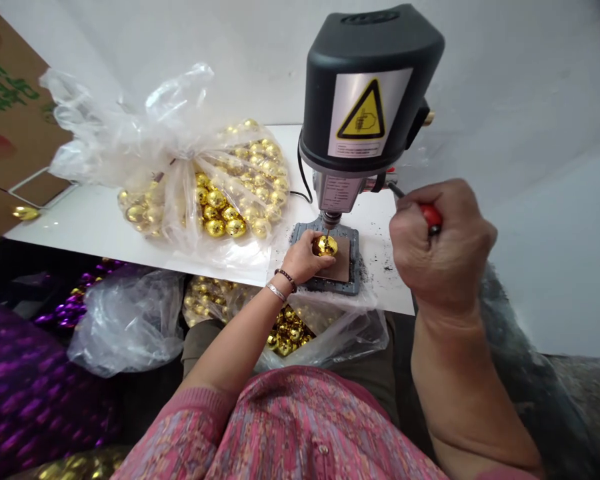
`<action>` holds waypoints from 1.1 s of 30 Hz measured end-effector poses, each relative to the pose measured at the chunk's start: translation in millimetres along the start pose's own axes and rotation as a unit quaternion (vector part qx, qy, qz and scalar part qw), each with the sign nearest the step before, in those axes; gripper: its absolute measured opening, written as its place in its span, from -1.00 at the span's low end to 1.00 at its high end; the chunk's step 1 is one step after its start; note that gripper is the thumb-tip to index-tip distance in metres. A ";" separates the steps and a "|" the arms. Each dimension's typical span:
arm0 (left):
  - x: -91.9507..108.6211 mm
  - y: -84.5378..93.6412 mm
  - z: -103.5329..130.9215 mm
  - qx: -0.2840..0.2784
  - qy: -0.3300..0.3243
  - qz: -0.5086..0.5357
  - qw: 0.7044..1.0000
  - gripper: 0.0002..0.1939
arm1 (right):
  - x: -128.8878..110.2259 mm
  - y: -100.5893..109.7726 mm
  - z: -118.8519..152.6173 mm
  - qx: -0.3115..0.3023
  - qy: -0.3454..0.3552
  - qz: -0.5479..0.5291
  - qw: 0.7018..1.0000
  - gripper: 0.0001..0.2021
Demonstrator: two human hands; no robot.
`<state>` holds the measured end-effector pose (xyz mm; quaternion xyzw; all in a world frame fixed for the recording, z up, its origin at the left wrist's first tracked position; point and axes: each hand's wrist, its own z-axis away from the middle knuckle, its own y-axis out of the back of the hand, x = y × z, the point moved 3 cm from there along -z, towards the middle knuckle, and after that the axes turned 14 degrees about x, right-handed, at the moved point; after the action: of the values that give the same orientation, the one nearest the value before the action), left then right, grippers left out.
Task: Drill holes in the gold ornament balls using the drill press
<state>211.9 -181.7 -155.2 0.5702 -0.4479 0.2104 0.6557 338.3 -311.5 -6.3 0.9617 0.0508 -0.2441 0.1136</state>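
Head view: left hand (303, 257) pinches a gold ball (325, 245) between its fingers and holds it on the brown pad (341, 263) of the drill base (330, 283), right under the chuck (331, 217). Whether the bit touches the ball cannot be told. Right hand (443, 250) is closed in a fist round the red-tipped lever (431, 215) on the right side of the drill press (367, 100), raised above the counter (95, 223). The drill's black head carries a yellow warning sticker (364, 112); a black cable (303, 180) runs down behind it. Dark dust (380, 260) lies on the counter just right of the base. Left of the drill, a clear bag (180, 173) full of gold balls sits on the counter, knotted near the top. One loose gold ball (26, 213) lies at the counter's far left edge, beside a cardboard box (5, 113). A second open bag (310, 327) with gold balls rests in the person's lap, below the counter edge, just under the left wrist. The wrist wears two bracelets (281, 285). Lower left: an empty-looking clear bag (125, 320), purple beads (75, 300) and purple cloth (25, 387). The person wears a pink patterned top (305, 427).
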 end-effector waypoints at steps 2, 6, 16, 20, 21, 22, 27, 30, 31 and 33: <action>2.4 1.1 1.2 -0.002 -0.005 -0.008 1.000 -0.39 | 3.4 -1.9 10.7 0.017 0.036 -0.005 0.999 -0.89; 8.5 4.7 3.9 0.002 -0.007 -0.045 0.999 -0.42 | 9.1 -6.7 26.4 0.055 0.072 -0.004 0.996 -0.89; 6.7 4.4 7.1 0.003 -0.017 -0.053 0.998 -0.39 | 23.7 -17.2 46.9 0.102 0.002 -0.018 0.995 -0.81; 4.5 2.4 7.5 0.017 -0.020 -0.044 0.999 -0.37 | 30.8 -22.9 56.2 0.113 0.016 -0.043 0.993 -0.87; 4.4 2.0 7.6 0.018 -0.019 -0.042 0.999 -0.37 | 32.6 -24.7 58.5 0.117 0.021 -0.050 0.992 -0.88; 4.3 1.8 7.7 0.018 -0.017 -0.041 0.999 -0.38 | 34.5 -26.9 60.8 0.120 0.026 -0.056 0.991 -0.89; 5.2 1.6 8.3 0.014 -0.012 -0.051 0.999 -0.37 | 48.2 -42.1 73.3 0.118 0.056 -0.081 0.988 -0.92; 6.2 1.7 8.6 0.013 -0.012 -0.050 0.999 -0.37 | 57.3 -49.0 78.7 0.116 0.063 -0.084 0.988 -0.90; 6.3 1.8 8.8 0.015 -0.009 -0.050 0.999 -0.37 | 58.7 -49.2 78.7 0.114 0.065 -0.085 0.988 -0.89; 6.3 1.8 9.2 0.018 0.000 -0.047 0.999 -0.38 | 56.7 -45.3 74.2 0.102 0.064 -0.083 0.989 -0.83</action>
<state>210.6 -191.3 -149.5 0.6024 -0.4169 0.1874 0.6543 347.0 -283.3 -105.8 0.9744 0.1121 -0.1948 -0.0094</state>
